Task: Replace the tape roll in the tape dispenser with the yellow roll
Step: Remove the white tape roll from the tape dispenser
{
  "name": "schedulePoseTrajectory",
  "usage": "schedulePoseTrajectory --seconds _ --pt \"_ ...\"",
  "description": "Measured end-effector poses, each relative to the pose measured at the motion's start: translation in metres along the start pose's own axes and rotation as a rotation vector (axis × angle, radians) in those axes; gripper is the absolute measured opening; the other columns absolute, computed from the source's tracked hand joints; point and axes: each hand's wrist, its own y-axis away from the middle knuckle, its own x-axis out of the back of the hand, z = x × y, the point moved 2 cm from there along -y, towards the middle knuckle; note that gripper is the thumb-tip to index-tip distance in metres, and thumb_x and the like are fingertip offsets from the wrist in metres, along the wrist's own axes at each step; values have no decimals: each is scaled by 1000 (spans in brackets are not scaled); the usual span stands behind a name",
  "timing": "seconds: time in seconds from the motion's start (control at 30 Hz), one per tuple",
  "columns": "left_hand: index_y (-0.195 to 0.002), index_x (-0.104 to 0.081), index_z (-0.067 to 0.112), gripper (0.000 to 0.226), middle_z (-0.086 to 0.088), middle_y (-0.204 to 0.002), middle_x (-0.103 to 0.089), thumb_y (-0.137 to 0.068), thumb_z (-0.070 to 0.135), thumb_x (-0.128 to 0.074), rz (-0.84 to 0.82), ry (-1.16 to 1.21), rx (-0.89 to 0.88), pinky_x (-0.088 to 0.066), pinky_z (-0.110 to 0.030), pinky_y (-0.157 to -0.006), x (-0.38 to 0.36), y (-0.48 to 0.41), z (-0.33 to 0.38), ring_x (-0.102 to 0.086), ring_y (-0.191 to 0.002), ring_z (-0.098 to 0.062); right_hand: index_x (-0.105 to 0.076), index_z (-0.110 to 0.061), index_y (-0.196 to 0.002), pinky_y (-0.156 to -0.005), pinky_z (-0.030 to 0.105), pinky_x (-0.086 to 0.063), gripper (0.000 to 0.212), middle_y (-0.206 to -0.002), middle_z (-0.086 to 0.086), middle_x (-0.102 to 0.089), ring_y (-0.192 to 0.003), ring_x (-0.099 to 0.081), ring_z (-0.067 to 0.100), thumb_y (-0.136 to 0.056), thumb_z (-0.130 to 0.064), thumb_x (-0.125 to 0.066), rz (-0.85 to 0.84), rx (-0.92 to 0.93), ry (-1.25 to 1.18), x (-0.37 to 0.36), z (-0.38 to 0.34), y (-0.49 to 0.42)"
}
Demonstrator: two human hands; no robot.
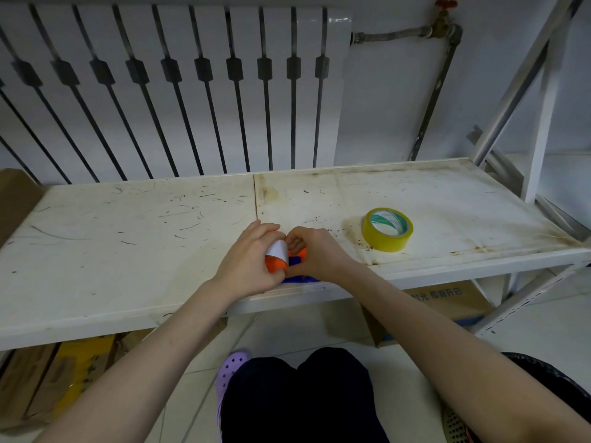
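The tape dispenser [295, 262], orange and blue, sits near the front edge of the white shelf board [128, 235], mostly hidden by both hands. My left hand [251, 259] grips its left side, around an orange roll holder with a white face [277, 252]. My right hand [315, 252] closes on the dispenser's right side, fingers curled over the orange part. The yellow tape roll [387, 229] lies flat on the shelf, a hand's width right of my right hand, untouched.
A white radiator [179, 91] and a pipe with a red valve [444, 24] stand behind the shelf. The shelf's upright frame [540, 123] rises at the right. Cardboard boxes [447, 302] sit under the shelf. My knees and a purple shoe [232, 367] are below.
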Motion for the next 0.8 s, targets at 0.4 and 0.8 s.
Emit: schedulePoseTrajectory --seconds 0.4,0.8 --pt "-116 -61 27 52 2 -145 -38 -64 27 -70 63 139 65 -40 -33 -102 -3 3 -3 -38 -132 -20 -62 -14 -103 -76 16 -50 51 -94 -2 -68 -85 -61 9 -62 -33 -86 17 18 -9 1 0 4" --pt "-129 -42 18 79 -3 -132 -42 -57 30 -74 169 181 213 -46 -35 -93 -12 5 3 -44 -120 -21 -64 -15 -104 -82 30 -56 47 -97 0 -70 -89 -64 12 -63 -25 -84 53 -11 -24 -3 7 4"
